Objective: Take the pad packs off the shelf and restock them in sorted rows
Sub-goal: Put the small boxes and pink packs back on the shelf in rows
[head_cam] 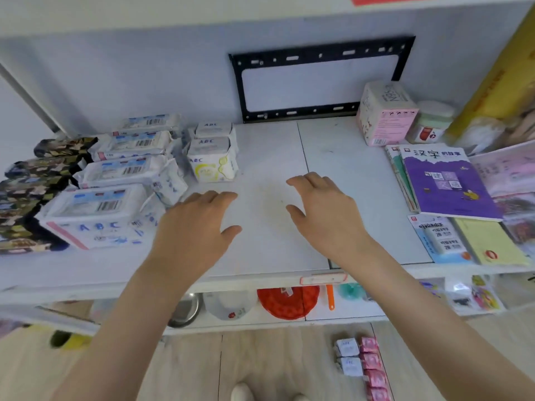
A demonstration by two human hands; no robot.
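Several large white ABC pad packs (95, 215) lie in a row running back along the left of the white shelf (275, 146). Behind them stand three small white ABC packs (212, 160) in a short row. Dark camouflage-patterned packs (31, 186) line the far left edge. My left hand (194, 227) hovers palm down, fingers apart, just right of the nearest large pack, holding nothing. My right hand (324, 209) hovers the same way over the bare middle of the shelf. Small white and pink packs (362, 363) lie in rows on the wooden floor below.
A pink box (385, 114) and a green-lidded jar (431, 123) stand at the back right. A purple book (445, 183), an eraser card (440, 238) and a yellow booklet (489, 241) lie on the right. A black metal bracket (318, 53) hangs on the back wall. A lower shelf holds bowls and a red item (289, 302).
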